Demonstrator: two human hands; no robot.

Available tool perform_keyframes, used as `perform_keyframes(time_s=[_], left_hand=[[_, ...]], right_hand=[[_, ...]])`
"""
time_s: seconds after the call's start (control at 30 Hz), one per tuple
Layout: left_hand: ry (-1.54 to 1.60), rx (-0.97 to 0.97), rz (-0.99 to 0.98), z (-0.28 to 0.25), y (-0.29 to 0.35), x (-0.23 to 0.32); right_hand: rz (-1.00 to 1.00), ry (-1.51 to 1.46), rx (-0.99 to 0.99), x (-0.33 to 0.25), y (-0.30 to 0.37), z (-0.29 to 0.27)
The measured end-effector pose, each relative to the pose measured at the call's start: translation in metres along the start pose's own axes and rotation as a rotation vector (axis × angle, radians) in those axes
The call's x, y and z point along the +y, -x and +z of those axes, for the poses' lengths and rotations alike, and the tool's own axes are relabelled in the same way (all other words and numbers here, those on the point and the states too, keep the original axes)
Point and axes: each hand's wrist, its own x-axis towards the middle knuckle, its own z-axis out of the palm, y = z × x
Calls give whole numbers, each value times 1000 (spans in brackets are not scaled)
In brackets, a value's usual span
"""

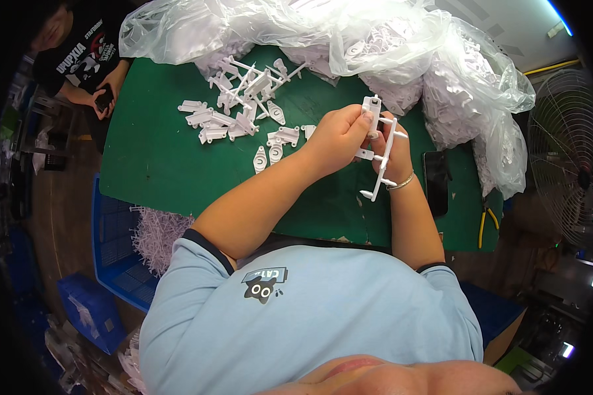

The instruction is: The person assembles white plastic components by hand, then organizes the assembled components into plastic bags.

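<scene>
Above the table's right half, my two hands meet around one white plastic moulding. My left hand [342, 137] is closed, thumb and fingers pinching a white plastic part [374, 108] with a narrow, slotted body. Close against it, my right hand [396, 157] is closed around the white plastic sprue [383, 166], whose thin bar with short pegs hangs down in front of the palm. Some right fingers are hidden behind the pieces. To the left lie loose white plastic parts [212, 122], some flat with a curved mark, beside a heap of white sprues [260, 82].
Clear plastic bags [435, 66] full of white parts line the green table's [158, 158] far edge. A black phone [435, 181] and yellow-handled pliers [484, 224] lie right. A blue crate [115, 257] of thin sprues stands below left. Another person [79, 59] is far left, a fan [566, 151] right.
</scene>
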Motion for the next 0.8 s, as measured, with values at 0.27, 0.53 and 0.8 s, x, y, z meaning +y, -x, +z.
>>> perform_keyframes(time_s=[0.27,0.53,0.8], left_hand=[[-114,11,109,-3,-4,-13],[-105,-15,148,-3,-5,-10],[-86,-27,152,-4,-7,-15]], right_hand=[[-151,381,35,11,-3,-6],[-132,335,48,10,-1,-4],[-137,398,42,4,-2,-3]])
